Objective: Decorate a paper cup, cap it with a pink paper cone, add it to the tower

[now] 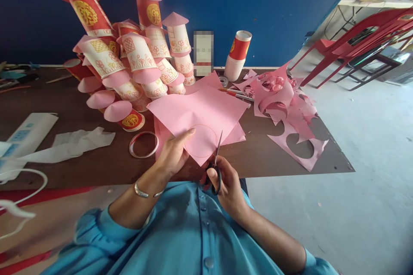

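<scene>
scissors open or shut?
Open: the scissors in the right hand show blades slightly parted at the edge of the pink paper.

The pink sheet (200, 114) was thin matt paper, smooth, with one soft crease; the scissors (217, 161) had bright metal blades and dark plastic handles; the counter (97, 163) looked like dull brown board; the cups (138, 58) were printed paper, faintly glossy; the tape ring (143, 144) shone like clear plastic; the bangle (142, 192) was polished metal; the shirt (190, 236) was smooth blue cloth.
</scene>
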Available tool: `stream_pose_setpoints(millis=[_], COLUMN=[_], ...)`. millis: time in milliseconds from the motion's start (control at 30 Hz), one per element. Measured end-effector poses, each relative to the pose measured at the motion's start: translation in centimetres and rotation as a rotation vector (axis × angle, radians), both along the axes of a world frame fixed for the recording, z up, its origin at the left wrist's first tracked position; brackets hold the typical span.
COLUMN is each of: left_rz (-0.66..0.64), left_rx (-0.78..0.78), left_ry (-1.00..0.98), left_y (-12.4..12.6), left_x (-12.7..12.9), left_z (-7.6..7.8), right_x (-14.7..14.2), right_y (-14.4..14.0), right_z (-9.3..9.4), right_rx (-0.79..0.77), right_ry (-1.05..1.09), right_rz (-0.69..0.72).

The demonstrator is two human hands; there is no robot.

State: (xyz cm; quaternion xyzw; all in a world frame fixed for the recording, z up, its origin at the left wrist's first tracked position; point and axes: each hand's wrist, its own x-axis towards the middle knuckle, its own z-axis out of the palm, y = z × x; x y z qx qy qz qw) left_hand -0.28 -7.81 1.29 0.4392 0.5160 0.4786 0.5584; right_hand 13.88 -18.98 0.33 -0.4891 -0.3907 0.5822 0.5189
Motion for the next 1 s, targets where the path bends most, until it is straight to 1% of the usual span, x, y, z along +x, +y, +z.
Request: stream_pose_setpoints(millis=[100, 233, 433, 533, 700, 767, 867, 1000], left_rz=[-0.022, -0.011, 0.003, -0.001, -0.047, -0.04, -0.016, -0.014], left_rx=[-0.075, -0.108, -0.195, -0.175, -0.066, -0.066, -0.102, -0.167], left_ry=[-0.006, -0.042, -0.184, -0.187, -0.055, -0.052, -0.104, -0.201], left_y=[0.0, 0.3, 0.4, 0.5, 0.7, 0.7, 0.7, 0.6], left_x=[0.1, 0.1, 0.3, 0.2, -0.5, -0.6, -0.3, 0.4], left_z=[0.3, 0.2, 0.1, -0.1, -1.5, -1.8, -1.3, 0.2], right_x=[0.0, 0.0, 0.0, 0.0, 0.1, 0.2, 0.3, 0.4], right_y=[0.1, 0.3, 0.4, 0.4, 0.3, 0.3, 0.4, 0.6], right_z=[0.1, 0.3, 0.2, 0.1, 0.0, 0.1, 0.1, 0.3], right_rx=[-0.011, -0.032, -0.041, -0.046, -0.048, -0.042, -0.036, -0.034], right_ry=[-0.005, -0.004, -0.011, -0.018, -0.033, -0.034, -0.033, -0.025], right_rz=[0.002, 0.009, 0.009, 0.011, 0.015, 0.019, 0.023, 0.023])
